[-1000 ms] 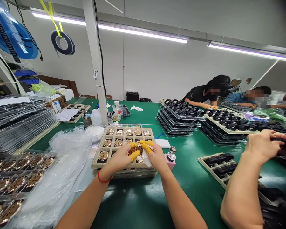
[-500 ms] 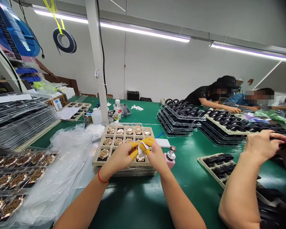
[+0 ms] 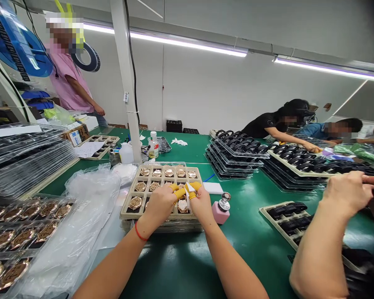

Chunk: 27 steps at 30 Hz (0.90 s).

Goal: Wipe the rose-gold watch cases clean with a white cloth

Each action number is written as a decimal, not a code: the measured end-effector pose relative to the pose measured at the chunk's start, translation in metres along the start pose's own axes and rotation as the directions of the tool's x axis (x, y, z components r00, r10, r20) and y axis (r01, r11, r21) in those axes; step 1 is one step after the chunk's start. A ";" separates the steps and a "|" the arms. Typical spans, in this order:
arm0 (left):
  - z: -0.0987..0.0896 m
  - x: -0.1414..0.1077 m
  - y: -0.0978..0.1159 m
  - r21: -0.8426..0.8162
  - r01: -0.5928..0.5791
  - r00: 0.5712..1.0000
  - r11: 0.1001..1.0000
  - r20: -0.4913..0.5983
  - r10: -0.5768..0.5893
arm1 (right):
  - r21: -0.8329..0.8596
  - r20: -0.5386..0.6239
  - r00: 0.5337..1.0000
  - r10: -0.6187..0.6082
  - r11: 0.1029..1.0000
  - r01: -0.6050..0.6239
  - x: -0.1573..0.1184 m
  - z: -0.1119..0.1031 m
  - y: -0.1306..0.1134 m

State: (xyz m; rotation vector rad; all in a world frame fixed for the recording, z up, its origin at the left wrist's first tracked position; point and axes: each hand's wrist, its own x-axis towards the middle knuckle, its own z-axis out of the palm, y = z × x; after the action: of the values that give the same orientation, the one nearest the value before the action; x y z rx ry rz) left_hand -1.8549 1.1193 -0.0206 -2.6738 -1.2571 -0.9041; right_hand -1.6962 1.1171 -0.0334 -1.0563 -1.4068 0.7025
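Observation:
Yellow finger cots cover fingertips on both my hands, which meet over the front right of a beige tray (image 3: 129, 214). Between the fingers of my right hand (image 3: 202, 204) is a folded white wipe (image 3: 190, 190). My left hand (image 3: 159, 202) is closed against it in a pinch; what its fingertips grip is hidden. Round gold-coloured watch cases (image 3: 135, 202) lie in the tray's compartments, one of them (image 3: 183, 205) right below my fingers. The tray rests on a stack of others. Just right of it stands a pink pump bottle (image 3: 221, 212) with a metal top.
Clear plastic bags (image 3: 77, 232) and trays of gold cases (image 3: 21, 236) lie at left. A white post (image 3: 124, 83) rises behind, near a clear bottle (image 3: 153, 145). Stacked trays of black straps (image 3: 237, 155) stand right. A co-worker's arm (image 3: 324, 236) reaches in close at right.
My hands have shifted slightly and the wipe now stands up more between my fingers. A person in pink has come into view at the back left. The far co-worker's arm reaches further right.

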 end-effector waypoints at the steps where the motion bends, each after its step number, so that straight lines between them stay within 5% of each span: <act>1: -0.001 0.000 -0.003 0.000 -0.001 1.000 1.000 -0.010 0.001 | 0.036 0.039 0.999 0.008 0.999 -0.010 0.001 -0.002 -0.002; 9: -0.009 -0.002 -0.016 -0.260 -0.028 0.996 0.965 -0.084 0.007 | 0.209 0.234 0.972 0.013 0.976 -0.063 0.001 -0.012 -0.014; 13: 0.001 -0.001 -0.005 -0.599 -0.007 0.989 0.801 -0.124 -0.084 | 0.256 0.245 0.970 -0.001 0.964 -0.064 -0.003 -0.014 -0.015; 16: 0.007 0.001 0.005 -0.686 0.031 0.983 0.727 -0.109 -0.145 | 0.254 0.211 0.977 -0.028 0.967 -0.027 -0.006 -0.015 -0.021; 21: 0.003 -0.002 0.009 -0.479 0.055 0.996 0.876 -0.033 -0.081 | -0.077 0.102 0.964 -0.245 0.964 0.253 -0.012 -0.009 -0.025; 27: 0.003 -0.005 0.008 -0.344 0.038 0.998 0.938 -0.040 -0.055 | -0.005 -0.033 0.998 -0.050 0.999 0.050 -0.012 0.000 -0.013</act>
State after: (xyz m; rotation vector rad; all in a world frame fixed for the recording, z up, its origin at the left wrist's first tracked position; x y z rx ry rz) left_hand -1.8504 1.1113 -0.0248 -2.8627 -1.2591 -1.2981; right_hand -1.7002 1.1005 -0.0267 -1.0279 -1.4020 0.6436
